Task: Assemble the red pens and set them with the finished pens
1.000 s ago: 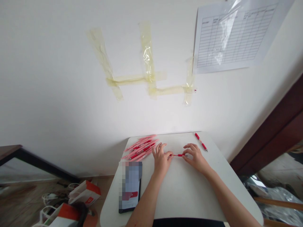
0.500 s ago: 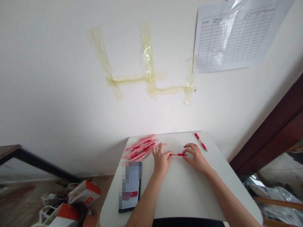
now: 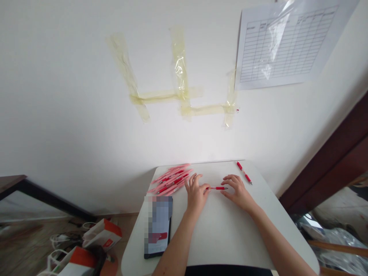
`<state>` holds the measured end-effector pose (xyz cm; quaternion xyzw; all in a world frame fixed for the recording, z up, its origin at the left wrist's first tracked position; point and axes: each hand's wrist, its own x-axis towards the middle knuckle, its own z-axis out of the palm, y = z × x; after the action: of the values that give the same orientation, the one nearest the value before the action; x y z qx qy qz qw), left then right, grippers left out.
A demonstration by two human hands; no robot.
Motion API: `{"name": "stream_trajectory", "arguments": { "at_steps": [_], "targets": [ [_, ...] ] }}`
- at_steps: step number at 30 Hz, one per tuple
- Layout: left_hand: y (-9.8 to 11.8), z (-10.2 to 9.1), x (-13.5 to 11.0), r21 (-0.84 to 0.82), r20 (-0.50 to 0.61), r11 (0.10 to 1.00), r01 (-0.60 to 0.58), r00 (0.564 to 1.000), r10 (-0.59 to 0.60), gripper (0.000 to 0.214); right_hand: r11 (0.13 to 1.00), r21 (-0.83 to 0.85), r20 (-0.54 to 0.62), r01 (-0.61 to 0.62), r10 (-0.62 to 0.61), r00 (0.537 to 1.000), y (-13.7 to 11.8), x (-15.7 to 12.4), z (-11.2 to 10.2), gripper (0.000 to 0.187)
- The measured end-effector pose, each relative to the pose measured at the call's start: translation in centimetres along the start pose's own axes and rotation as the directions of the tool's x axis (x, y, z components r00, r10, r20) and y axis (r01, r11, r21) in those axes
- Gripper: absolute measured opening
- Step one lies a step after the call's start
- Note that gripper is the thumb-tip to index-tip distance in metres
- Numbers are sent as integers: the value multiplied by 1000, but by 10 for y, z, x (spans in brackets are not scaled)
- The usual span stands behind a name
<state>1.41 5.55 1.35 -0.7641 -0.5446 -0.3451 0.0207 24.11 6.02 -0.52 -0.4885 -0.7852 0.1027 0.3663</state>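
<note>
A red pen [image 3: 220, 188] with a clear middle lies level above the white table, its dark tip pointing right. My left hand [image 3: 197, 193] pinches its left end between thumb and forefinger, the other fingers raised. Around the tip end, my right hand [image 3: 237, 191] has its thumb and fingers apart, and the tip shows in the gap between them. Left of my left hand is a pile of pink and red pens [image 3: 172, 179]. One more red pen [image 3: 244, 173] lies slantwise at the far right of the table.
A phone [image 3: 159, 226], partly blurred out, lies at the left side of the white table [image 3: 224, 237]. Behind it rises a wall with yellowed tape [image 3: 180, 69] and a printed sheet [image 3: 284, 50]. Paper bags [image 3: 103, 234] stand on the floor at left.
My right thumb and fingers have parted slightly at the pen's tip. My left hand and the pen stay in nearly the same place.
</note>
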Motion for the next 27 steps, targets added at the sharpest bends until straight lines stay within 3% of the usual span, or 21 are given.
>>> {"name": "stream_trajectory", "arguments": {
  "at_steps": [5,14,27],
  "targets": [
    [0,-1,0,6,1,1000,-12,1000,12,12,1000,-4,1,21,-21,1000,-1,0,-2,10],
    [0,0,-1,11,1,1000,-17,1000,17,10,1000,-26,-21,6,-6,1000,0,0,2,19],
    [0,0,-1,12,5,1000,-19,1000,19,8,999,-20,-11,27,-28,1000,0,1,0,11]
  ]
}}
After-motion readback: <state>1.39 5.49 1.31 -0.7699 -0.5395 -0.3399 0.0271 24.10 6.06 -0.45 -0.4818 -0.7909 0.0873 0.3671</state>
